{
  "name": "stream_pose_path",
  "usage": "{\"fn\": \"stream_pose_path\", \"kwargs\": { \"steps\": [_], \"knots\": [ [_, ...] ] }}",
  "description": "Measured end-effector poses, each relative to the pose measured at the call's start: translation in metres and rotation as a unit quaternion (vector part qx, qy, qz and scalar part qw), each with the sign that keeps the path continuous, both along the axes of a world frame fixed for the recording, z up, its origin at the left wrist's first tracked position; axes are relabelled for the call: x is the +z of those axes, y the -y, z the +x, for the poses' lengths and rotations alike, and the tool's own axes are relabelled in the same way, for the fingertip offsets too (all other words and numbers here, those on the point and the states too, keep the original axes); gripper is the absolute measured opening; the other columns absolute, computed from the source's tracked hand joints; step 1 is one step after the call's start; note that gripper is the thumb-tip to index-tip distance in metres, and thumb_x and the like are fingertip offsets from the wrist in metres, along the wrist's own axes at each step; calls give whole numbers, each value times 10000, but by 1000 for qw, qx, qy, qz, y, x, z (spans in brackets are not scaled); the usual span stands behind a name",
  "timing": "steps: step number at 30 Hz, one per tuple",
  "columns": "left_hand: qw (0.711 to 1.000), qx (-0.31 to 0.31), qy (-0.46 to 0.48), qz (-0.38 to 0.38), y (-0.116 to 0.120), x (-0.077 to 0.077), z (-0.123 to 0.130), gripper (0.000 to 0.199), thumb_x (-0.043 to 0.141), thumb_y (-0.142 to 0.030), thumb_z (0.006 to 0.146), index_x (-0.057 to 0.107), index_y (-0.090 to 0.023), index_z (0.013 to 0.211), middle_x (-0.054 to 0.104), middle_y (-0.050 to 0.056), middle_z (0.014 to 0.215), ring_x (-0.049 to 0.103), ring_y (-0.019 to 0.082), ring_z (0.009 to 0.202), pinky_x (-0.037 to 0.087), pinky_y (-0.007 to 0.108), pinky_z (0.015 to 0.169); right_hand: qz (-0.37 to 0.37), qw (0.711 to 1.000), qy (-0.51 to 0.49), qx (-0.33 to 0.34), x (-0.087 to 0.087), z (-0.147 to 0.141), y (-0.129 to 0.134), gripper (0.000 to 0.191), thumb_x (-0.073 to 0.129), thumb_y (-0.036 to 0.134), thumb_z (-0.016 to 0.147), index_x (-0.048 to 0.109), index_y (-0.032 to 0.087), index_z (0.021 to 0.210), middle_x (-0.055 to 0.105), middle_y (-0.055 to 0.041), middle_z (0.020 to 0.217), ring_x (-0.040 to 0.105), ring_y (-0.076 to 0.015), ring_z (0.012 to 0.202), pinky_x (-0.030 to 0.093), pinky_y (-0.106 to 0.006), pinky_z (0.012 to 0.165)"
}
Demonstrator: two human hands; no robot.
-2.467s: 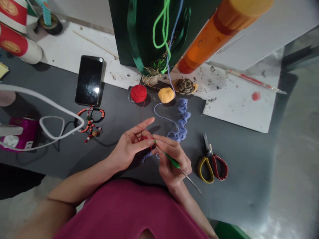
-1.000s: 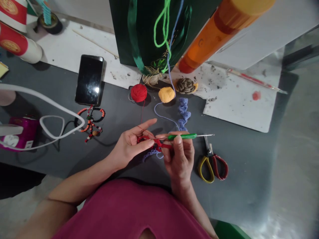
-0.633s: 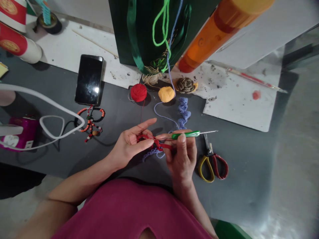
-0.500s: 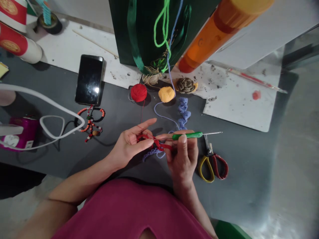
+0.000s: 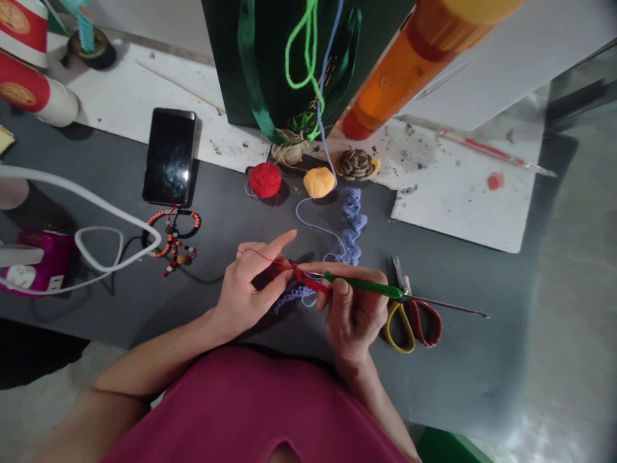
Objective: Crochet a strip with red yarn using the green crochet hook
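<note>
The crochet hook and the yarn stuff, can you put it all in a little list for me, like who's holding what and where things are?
Left hand: pinching red crochet piece
Right hand: holding green-handled crochet hook
Red yarn ball: left of yellow yarn ball, thread running toward the left hand
Blue crochet spiral: beyond the right hand
Scissors: yellow and red handles, right of the right hand
Phone: dark screen, far left of the yarn balls

just the one green-handled hook, one pair of scissors, two yarn balls (a red and a yellow), two red-and-white cups, one phone, one curly lavender strip, one orange bottle, one green bag, one purple box too
</note>
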State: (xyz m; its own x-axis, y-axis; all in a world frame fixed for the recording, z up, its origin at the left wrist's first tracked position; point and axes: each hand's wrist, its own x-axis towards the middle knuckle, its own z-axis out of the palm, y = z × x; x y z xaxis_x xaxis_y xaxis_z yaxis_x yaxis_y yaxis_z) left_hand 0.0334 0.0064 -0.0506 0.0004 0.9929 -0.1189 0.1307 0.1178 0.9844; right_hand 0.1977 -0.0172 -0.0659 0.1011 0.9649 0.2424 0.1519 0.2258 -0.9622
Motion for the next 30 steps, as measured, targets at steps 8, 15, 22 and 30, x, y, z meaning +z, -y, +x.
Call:
{"fn": "stream_pose_path", "kwargs": {
  "steps": [8, 15, 22, 30],
  "knots": [
    [994, -39, -83, 57, 2, -6, -1, 387, 738, -206, 844, 783, -344, 1203, 748, 7, 810, 616, 208, 780, 379, 455, 1028, 26, 996, 80, 26, -2, -3, -4, 235, 569, 103, 984, 688, 262, 1109, 809, -20, 991, 678, -107, 595, 593, -267, 589],
    [931, -21, 292, -218, -6, -1, -2, 609, 864, -260, 756, 709, -267, 1346, 673, -33, 767, 583, 113, 717, 461, 281, 757, 92, 990, 104, 22, -5, -8, -7, 317, 701, 81, 901, 764, 299, 1122, 837, -34, 1050, 805, -213, 870, 662, -380, 759],
    [813, -61, 455, -358, -8, -12, -4, 615, 885, -206, 734, 709, -251, 1322, 713, -22, 815, 644, 113, 779, 473, 279, 855, 10, 999, -19, -42, -8, -12, 3, 124, 664, 226, 965, 743, 275, 1048, 827, -29, 915, 713, -154, 573, 582, -294, 504],
    [827, -62, 443, -340, -9, -14, -4, 605, 869, -216, 752, 698, -248, 1332, 654, -37, 734, 653, 146, 798, 462, 316, 850, -46, 992, -62, -99, -3, -14, 1, 115, 530, 320, 1049, 642, 310, 1026, 677, 16, 684, 544, -125, 387, 424, -257, 343]
  ]
}}
